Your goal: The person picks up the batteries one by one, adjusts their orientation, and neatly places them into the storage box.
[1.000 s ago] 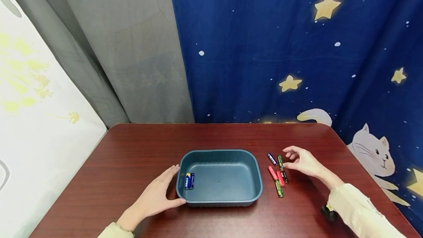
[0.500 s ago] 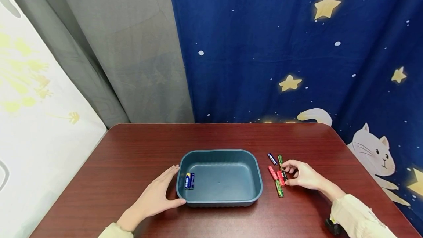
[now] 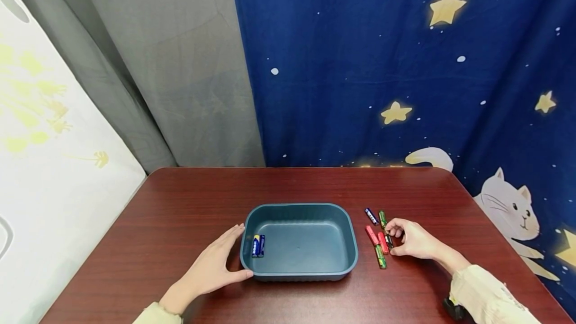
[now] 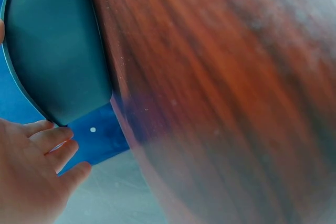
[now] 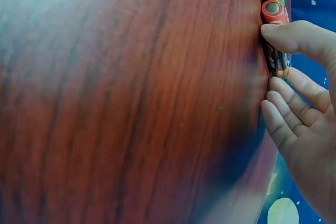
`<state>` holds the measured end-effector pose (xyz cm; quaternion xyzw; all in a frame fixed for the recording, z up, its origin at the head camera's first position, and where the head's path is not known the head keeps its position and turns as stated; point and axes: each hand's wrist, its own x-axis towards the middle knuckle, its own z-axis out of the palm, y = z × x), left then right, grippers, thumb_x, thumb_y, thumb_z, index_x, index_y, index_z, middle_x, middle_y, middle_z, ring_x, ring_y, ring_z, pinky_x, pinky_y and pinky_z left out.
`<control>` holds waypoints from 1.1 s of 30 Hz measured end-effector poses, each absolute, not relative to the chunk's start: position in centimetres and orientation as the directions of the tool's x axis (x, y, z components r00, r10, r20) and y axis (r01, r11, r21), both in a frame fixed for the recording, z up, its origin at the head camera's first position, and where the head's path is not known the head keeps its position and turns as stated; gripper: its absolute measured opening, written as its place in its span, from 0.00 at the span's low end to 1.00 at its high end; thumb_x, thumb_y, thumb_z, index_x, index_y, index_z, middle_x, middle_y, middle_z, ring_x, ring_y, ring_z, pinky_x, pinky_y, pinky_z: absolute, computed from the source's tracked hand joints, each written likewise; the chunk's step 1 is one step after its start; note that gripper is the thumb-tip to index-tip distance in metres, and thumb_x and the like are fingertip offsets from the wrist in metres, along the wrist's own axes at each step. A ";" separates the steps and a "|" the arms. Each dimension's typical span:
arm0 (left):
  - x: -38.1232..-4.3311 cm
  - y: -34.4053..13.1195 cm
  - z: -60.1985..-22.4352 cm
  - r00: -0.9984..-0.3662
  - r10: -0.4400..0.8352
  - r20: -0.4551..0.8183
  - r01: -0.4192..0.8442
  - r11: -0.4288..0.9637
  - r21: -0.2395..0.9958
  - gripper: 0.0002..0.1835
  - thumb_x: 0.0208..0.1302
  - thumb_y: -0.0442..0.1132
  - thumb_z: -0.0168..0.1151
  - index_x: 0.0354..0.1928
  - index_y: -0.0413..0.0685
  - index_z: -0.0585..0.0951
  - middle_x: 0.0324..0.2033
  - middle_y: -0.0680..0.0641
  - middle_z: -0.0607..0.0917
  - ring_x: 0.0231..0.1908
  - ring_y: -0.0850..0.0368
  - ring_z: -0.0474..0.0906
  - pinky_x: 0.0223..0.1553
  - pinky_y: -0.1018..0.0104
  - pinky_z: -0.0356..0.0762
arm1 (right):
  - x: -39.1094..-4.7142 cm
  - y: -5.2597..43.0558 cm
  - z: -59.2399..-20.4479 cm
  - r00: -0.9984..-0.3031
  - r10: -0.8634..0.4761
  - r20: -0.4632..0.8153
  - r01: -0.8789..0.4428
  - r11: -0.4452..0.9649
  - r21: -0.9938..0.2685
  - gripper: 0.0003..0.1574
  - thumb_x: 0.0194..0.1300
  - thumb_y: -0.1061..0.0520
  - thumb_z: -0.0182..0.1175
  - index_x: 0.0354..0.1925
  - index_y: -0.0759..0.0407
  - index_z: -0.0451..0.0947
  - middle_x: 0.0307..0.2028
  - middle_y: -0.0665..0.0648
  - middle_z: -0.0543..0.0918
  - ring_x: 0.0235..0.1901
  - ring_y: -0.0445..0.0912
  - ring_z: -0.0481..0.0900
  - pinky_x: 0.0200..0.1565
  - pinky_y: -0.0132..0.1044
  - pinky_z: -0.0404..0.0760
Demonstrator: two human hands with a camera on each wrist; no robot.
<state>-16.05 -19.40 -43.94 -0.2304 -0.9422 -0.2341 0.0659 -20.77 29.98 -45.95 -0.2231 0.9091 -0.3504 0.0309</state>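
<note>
In the head view, a dark teal plastic tub (image 3: 297,277) stands on the table, with two blue batteries (image 3: 258,246) lying at its left side. My left hand (image 3: 213,266) rests against the tub's left end, fingers and thumb extended and touching its rim. At the right, my right hand (image 3: 416,240) pinches a black battery (image 3: 389,240) by its two ends, thumb near, index finger far; the right wrist view also shows this black battery (image 5: 276,60). Beside it lie red batteries (image 3: 371,235), green batteries (image 3: 380,256) and a blue battery (image 3: 371,216).
The reddish-brown wooden table (image 3: 202,189) carries the tub and loose batteries. Behind it hang a grey curtain (image 3: 202,89) and a blue star-patterned curtain (image 3: 337,64). A white patterned cloth (image 3: 54,164) hangs at the left.
My right hand has come down and nearer from beside the far green battery to the black battery, closing finger and thumb on it. The black battery has shifted slightly right. My left hand stays put.
</note>
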 end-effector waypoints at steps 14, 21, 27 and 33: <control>-16.0 -19.4 -43.9 -0.887 0.401 0.229 0.462 0.783 0.417 0.50 0.42 0.65 0.65 0.65 0.46 0.63 0.64 0.48 0.64 0.64 0.52 0.59 0.57 0.49 0.64 | -20.1 29.9 -45.6 -0.919 -0.385 0.083 -0.334 0.647 -0.686 0.28 0.39 0.59 0.73 0.38 0.63 0.71 0.29 0.53 0.72 0.29 0.40 0.69 0.26 0.28 0.74; -16.0 -19.4 -43.9 -0.883 0.405 0.239 0.470 0.780 0.414 0.50 0.42 0.64 0.66 0.65 0.46 0.63 0.64 0.48 0.64 0.64 0.51 0.59 0.57 0.49 0.64 | -20.3 29.1 -44.5 -0.909 -0.384 0.161 -0.386 0.633 -0.671 0.27 0.39 0.59 0.73 0.39 0.63 0.71 0.30 0.52 0.72 0.29 0.41 0.71 0.28 0.31 0.75; -16.0 -19.4 -43.9 -0.882 0.407 0.237 0.471 0.776 0.420 0.50 0.42 0.63 0.67 0.65 0.46 0.63 0.64 0.47 0.64 0.64 0.50 0.59 0.57 0.48 0.64 | -20.8 27.9 -42.6 -0.905 -0.375 0.201 -0.407 0.625 -0.666 0.27 0.40 0.62 0.72 0.40 0.64 0.72 0.30 0.53 0.74 0.29 0.44 0.73 0.29 0.31 0.76; -16.1 -19.4 -43.8 -0.881 0.409 0.238 0.473 0.774 0.421 0.49 0.42 0.63 0.67 0.65 0.45 0.63 0.64 0.46 0.65 0.64 0.50 0.59 0.56 0.47 0.64 | -21.4 26.3 -41.3 -0.894 -0.378 0.241 -0.435 0.601 -0.670 0.27 0.40 0.63 0.72 0.40 0.62 0.72 0.30 0.55 0.75 0.29 0.49 0.74 0.29 0.30 0.75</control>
